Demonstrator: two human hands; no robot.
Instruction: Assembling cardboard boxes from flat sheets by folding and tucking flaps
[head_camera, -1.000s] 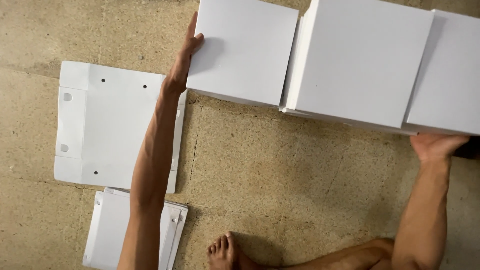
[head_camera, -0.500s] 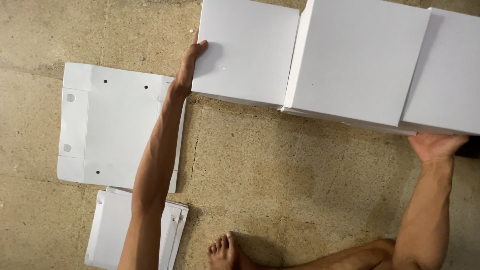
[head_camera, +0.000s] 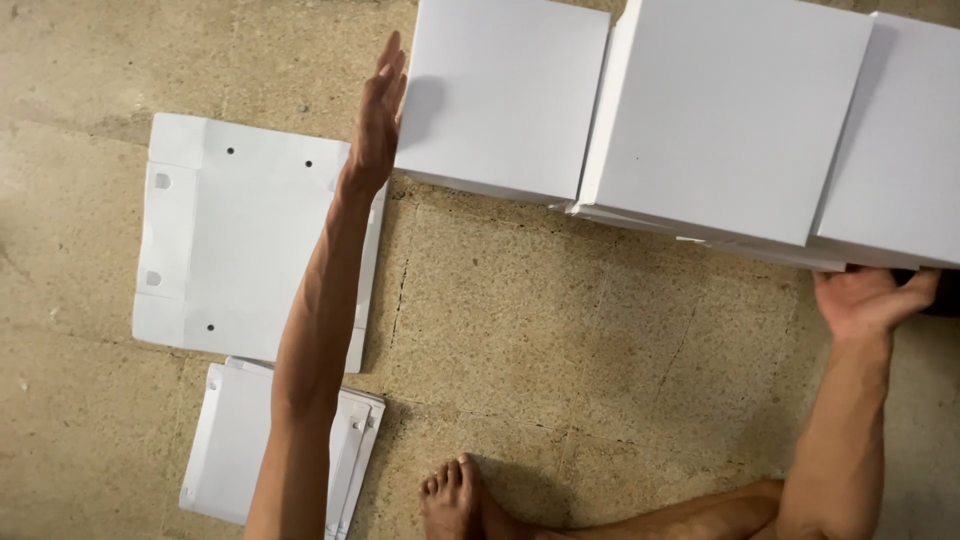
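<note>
My left hand (head_camera: 376, 118) off left white box (head_camera: 503, 95) now, fingers straight, flat beside its 9 o'clock edge; earlier gripped that edge; my right hand (head_camera: 868, 300) cupped under row's 5 o'clock corner, unchanged; flat cardboard sheet (head_camera: 225, 250) at 8 o'clock; bare floor (head_camera: 600, 350) open at 6 o'clock.
</note>
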